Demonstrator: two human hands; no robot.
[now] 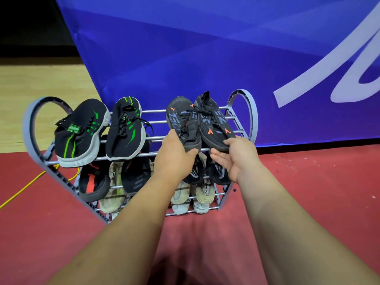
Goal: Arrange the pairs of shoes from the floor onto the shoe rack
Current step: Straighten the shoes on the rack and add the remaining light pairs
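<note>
We have the dark grey knit sneakers with orange arrows (197,122) lying toes-away on the grey tubular shoe rack (242,112), top tier, our left hand (174,155) and right hand (236,157) seemingly gripping each heel.

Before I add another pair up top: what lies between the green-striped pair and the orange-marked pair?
Head view: bare rack bars, only a loose lace from the green-striped pair trailing across; the orange-marked pair sits apart.

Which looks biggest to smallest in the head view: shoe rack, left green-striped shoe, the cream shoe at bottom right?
1. shoe rack, spanning all the shoes.
2. left green-striped shoe.
3. cream shoe, partly hidden by upper tiers, so its smaller look is unsure.
</note>
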